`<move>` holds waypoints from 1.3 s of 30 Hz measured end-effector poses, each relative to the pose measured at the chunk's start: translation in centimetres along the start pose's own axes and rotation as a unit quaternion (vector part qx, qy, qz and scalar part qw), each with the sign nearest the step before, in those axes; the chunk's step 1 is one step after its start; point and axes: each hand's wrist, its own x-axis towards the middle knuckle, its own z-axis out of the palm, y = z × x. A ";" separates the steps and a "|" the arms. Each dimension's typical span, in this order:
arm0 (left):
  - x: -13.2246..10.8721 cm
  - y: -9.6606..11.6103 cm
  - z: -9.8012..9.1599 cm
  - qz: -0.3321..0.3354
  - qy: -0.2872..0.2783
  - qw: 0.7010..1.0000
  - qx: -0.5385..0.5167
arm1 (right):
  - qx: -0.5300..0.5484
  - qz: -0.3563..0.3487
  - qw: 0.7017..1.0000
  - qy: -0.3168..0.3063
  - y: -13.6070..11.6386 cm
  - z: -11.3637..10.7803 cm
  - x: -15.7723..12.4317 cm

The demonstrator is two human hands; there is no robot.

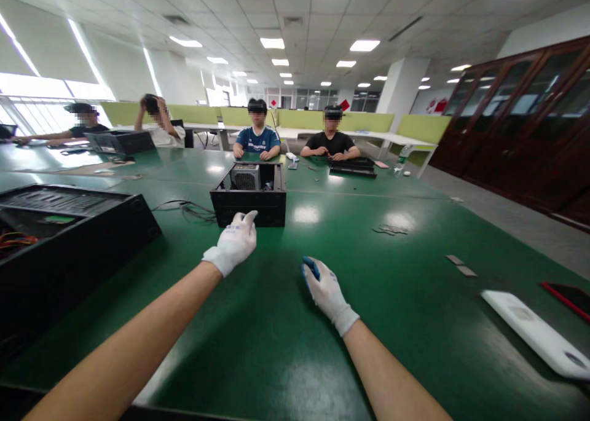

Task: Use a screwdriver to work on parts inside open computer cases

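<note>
Reaching knit-gloved left hand (235,240) near boxy black metal case (249,193).

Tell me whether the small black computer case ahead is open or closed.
Open: the black computer case has no top panel, so the grey unit inside shows. The left hand reaches toward it.
</note>
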 end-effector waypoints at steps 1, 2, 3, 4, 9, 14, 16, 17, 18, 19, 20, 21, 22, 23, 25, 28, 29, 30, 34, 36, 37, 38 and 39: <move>1.2 0.0 -0.4 -0.012 -0.001 1.000 0.011 | 0.002 -0.002 1.000 0.002 0.1 0.0 0.0; 2.3 0.0 -0.8 -0.024 -0.003 0.999 0.022 | 0.004 -0.004 1.000 0.004 0.2 0.1 0.1; 3.4 0.0 -1.0 -0.032 -0.007 0.999 0.031 | 0.006 -0.006 1.000 0.005 0.3 0.2 0.1; 4.5 0.0 -1.2 -0.036 -0.012 0.998 0.039 | 0.008 -0.008 1.000 0.007 0.4 0.2 0.2; 9.4 -0.7 -1.0 -0.037 -0.069 0.995 0.069 | 0.011 -0.015 1.000 0.006 0.7 0.3 0.3; 12.6 -2.5 0.3 -0.030 -0.126 0.987 0.091 | 0.007 -0.014 1.000 -0.002 0.7 0.2 0.3; 13.3 -3.0 0.8 -0.027 -0.130 0.986 0.099 | 0.005 -0.014 1.000 0.000 0.8 0.3 0.3; 13.5 -3.1 1.0 -0.027 -0.127 0.986 0.103 | 0.005 -0.015 1.000 0.001 0.9 0.3 0.3; 13.6 -3.1 1.1 -0.026 -0.124 0.986 0.108 | 0.004 -0.016 1.000 0.003 0.9 0.3 0.3; 13.7 -3.1 1.2 -0.026 -0.120 0.986 0.111 | 0.004 -0.017 1.000 0.004 0.9 0.4 0.3; 13.7 -3.1 1.2 -0.024 -0.117 0.986 0.114 | 0.004 -0.017 1.000 0.006 0.9 0.4 0.3; 13.6 -3.1 1.1 -0.021 -0.113 0.986 0.117 | 0.004 -0.017 1.000 0.008 0.9 0.4 0.3; 13.4 -3.0 1.1 -0.017 -0.110 0.987 0.118 | 0.005 -0.016 1.000 0.010 0.8 0.5 0.3; 13.0 -2.9 0.9 -0.012 -0.106 0.987 0.118 | 0.005 -0.014 1.000 0.011 0.8 0.4 0.3; 11.9 -2.8 0.6 0.001 -0.097 0.988 0.118 | 0.005 -0.012 1.000 0.014 0.6 0.4 0.4; 9.2 -2.4 -0.1 0.024 -0.077 0.990 0.114 | 0.008 -0.013 1.000 0.019 0.6 0.4 0.5; 8.1 -2.2 -0.3 0.031 -0.069 0.991 0.113 | 0.012 -0.013 1.000 0.022 0.6 0.3 0.5; 6.8 -2.0 -0.6 0.037 -0.061 0.991 0.112 | 0.016 -0.011 0.999 0.026 0.7 0.3 0.5; 1.6 -0.9 -2.1 0.063 -0.031 0.992 0.101 | 0.030 -0.012 0.998 0.050 0.7 -0.2 0.4; -1.0 -0.5 -3.1 0.073 -0.018 0.993 0.086 | 0.037 -0.023 0.996 0.074 0.3 -0.7 0.2; -2.3 -0.4 -3.7 0.080 -0.014 0.994 0.075 | 0.042 -0.029 0.995 0.087 -0.1 -1.0 0.1; -3.6 -0.3 -4.2 0.085 -0.011 0.994 0.063 | 0.046 -0.038 0.993 0.103 -0.5 -1.5 0.0; -4.9 -0.3 -4.7 0.093 -0.012 0.994 0.050 | 0.050 -0.048 0.990 0.119 -1.1 -2.0 -0.1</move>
